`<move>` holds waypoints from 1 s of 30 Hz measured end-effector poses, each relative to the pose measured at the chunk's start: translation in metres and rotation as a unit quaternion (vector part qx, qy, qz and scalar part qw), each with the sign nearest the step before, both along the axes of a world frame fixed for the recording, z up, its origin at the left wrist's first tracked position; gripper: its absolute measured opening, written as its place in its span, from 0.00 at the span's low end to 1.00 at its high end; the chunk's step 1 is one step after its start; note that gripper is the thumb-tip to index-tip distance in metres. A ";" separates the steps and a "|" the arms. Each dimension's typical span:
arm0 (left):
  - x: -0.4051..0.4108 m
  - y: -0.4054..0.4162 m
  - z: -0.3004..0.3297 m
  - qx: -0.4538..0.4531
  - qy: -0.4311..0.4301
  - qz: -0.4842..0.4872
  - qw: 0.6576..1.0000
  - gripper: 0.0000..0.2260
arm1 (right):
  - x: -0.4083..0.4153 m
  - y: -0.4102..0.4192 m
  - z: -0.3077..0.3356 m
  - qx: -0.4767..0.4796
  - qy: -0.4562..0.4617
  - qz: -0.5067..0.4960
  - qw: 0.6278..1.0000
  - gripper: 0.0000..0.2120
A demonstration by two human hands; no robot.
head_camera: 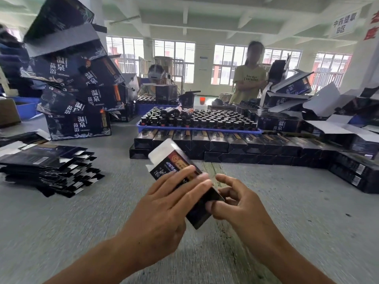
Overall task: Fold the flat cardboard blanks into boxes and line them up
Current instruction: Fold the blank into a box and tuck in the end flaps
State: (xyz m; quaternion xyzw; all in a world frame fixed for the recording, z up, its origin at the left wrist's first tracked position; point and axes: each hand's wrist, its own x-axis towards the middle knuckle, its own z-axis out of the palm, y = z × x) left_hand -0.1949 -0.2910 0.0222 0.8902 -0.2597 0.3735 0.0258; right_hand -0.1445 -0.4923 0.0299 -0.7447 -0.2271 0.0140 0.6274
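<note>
Bright window daylight, motion blur, fisheye edges

You can read "温泉 苗浴" on the stacked dark cartons [78,125], "中药提取 B区" on the hanging sign [343,25], and "Hello Tuesday" on the yellow shirt [251,77].

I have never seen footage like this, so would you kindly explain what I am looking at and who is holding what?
There is one picture, from a camera worn on a worker's head, looking down at bare hands; no machine. The left hand and right hand hold a small dark printed cardboard box, its white end flap open. On the grey table lie a stack of flat dark cardboard blanks, left, and rows of finished dark boxes behind, with a blue tray of dark bottles on top.
</note>
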 end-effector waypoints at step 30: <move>0.001 0.012 0.011 -0.529 0.387 -0.091 0.750 0.29 | 0.009 -0.009 -0.003 -0.005 0.031 0.033 0.999 0.25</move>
